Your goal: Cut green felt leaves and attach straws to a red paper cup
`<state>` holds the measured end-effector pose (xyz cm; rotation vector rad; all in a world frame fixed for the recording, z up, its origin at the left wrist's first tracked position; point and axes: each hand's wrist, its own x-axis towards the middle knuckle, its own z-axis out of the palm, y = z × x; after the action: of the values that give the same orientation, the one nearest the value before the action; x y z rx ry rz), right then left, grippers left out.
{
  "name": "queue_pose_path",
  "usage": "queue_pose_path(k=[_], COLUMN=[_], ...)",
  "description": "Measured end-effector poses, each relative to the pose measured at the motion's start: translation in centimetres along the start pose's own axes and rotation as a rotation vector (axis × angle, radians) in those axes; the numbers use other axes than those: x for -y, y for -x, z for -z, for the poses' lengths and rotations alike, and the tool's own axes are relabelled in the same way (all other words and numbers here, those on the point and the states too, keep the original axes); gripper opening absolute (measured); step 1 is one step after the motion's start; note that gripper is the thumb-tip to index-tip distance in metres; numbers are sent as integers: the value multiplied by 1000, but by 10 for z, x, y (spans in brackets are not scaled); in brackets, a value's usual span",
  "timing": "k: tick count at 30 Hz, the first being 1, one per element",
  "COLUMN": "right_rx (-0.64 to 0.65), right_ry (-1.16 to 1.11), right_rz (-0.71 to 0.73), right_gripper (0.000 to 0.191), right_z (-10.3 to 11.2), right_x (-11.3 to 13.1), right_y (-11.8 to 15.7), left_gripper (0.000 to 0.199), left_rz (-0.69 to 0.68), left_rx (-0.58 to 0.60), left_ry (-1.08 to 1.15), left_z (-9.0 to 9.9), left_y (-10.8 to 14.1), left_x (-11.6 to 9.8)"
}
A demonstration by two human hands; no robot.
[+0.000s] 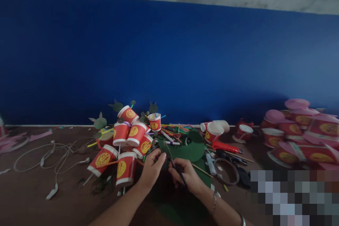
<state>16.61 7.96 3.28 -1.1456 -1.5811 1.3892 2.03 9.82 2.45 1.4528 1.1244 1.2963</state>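
My right hand (186, 174) is closed around the dark handles of a pair of scissors (171, 155), whose blades point up and to the left. Close by, my left hand (152, 167) pinches a small piece of dark green paper (163, 156) beside the blades. How far the blades reach into the paper is hard to make out. Behind both hands lies a larger green paper sheet (189, 150) with curved edges. To the left of my left hand is a pile of red and white paper cups (126, 167), some with straws and green paper animal heads (100, 122) attached.
White earphones (55, 164) trail over the brown table (26, 197) at left. On the right lie a red tool (225, 147), a glue tube (210, 164), a tape roll (227, 171) and loose cups (214, 132). Pink-trimmed cups (304, 130) are heaped farther right. A blue wall (169, 53) borders the table.
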Motion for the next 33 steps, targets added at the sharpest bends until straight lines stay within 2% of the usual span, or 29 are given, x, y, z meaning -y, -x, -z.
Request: queue_pose_path(k=[7,24,33], right_rx=[-8,-1,-18], right_ry=[-8,-14,4], right_rz=[-5,-8,-9], right_gripper=[32,33,33], right_z=[0,-1,-1], right_x=[-1,0,2], right_y=[-1,0,0], left_gripper=[32,29,31], left_rz=[-19,-28,-15], left_rx=[-32,7,-47], left_ry=[-29,-19,-9], left_z=[0,2,0], left_y=[0,-1,1], left_x=[-3,-3,-4])
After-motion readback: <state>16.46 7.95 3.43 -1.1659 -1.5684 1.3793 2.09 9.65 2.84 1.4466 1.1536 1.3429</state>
